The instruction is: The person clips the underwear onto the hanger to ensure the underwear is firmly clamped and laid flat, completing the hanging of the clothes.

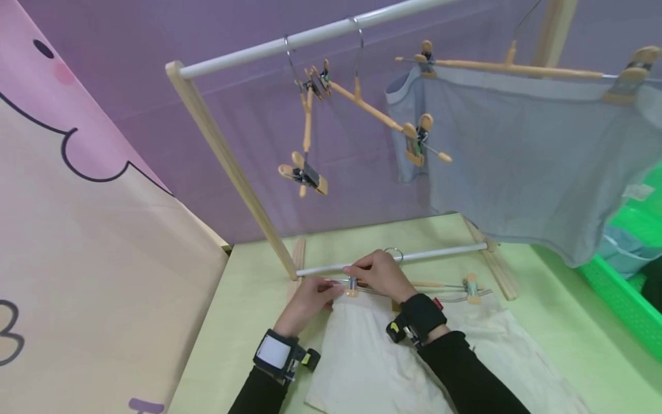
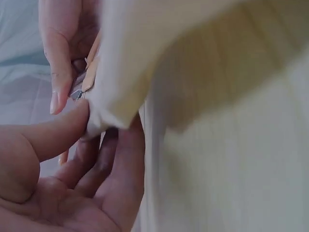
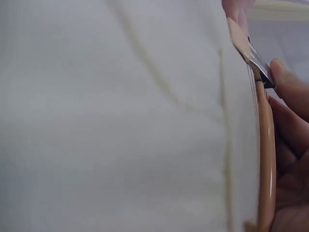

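A cream garment lies on the table with its waist edge toward the rack. Along that edge runs a wooden clip hanger, its far clip set over the waistband on the right. My left hand pinches the garment's left top corner between thumb and fingers, and in the left wrist view the cloth folds over those fingers. Beside it, my right hand pinches the hanger's left clip. In the right wrist view the thumb presses against the metal of this clip, over the cloth edge.
A wooden rack with a white top rail stands behind. Two bare clip hangers and a grey garment on another hanger hang from it. The low white crossbar lies just beyond my hands. At right sits a green basket holding cloth.
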Motion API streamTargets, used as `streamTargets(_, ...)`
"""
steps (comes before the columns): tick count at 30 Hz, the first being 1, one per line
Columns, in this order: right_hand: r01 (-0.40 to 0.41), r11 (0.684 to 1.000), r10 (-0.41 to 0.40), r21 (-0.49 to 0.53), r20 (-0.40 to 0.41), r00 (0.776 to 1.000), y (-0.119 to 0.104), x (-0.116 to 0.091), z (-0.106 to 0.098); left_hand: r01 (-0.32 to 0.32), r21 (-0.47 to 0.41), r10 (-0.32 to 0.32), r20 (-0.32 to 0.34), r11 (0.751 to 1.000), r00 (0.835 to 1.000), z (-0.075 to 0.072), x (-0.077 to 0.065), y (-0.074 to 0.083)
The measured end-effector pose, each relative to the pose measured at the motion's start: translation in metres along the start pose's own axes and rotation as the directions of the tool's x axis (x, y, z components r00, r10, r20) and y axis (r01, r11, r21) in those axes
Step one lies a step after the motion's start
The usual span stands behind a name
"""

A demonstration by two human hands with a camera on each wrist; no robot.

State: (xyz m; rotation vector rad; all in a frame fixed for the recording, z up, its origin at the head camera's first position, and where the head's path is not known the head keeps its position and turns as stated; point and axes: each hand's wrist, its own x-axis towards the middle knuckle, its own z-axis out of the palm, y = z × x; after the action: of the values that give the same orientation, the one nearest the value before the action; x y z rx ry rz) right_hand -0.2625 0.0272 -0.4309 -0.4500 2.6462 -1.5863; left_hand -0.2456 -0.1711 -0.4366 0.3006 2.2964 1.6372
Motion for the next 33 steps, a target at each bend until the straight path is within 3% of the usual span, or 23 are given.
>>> streamTargets(4, 0.023, 1.0, -0.024, 0.009, 0.04, 0.999, 0.001, 0.0, 0.001, 0.039, -0.063, -0.039, 0.001, 0.997, 0.999, 0.0, 0.0, -0.001)
streamTargets(11, 0.045, 0.999, -0.046, 0.017, 0.115, 0.992, 0.002, 0.0, 0.0, 0.06, -0.05, -0.059, 0.019, 0.997, 0.998, 0.001, -0.001, 0.0)
streamTargets(18, 0.028, 0.999, -0.026, -0.022, 0.104, 0.994, -0.002, -0.001, -0.003, 0.079, -0.046, -0.078, 0.029, 0.996, 0.997, 0.0, -0.002, -0.002)
streamTargets(24, 0.062, 0.997, -0.058, -0.045, 0.082, 0.995, -0.009, -0.012, -0.036, 0.079, -0.022, -0.078, 0.022, 0.997, 0.997, 0.001, -0.002, -0.004)
streamTargets(33, 0.081, 0.983, -0.071, -0.163, 0.066, 0.995, 0.005, -0.04, -0.095, 0.101, -0.02, -0.1, 0.051, 0.995, 0.994, -0.001, -0.005, -0.004)
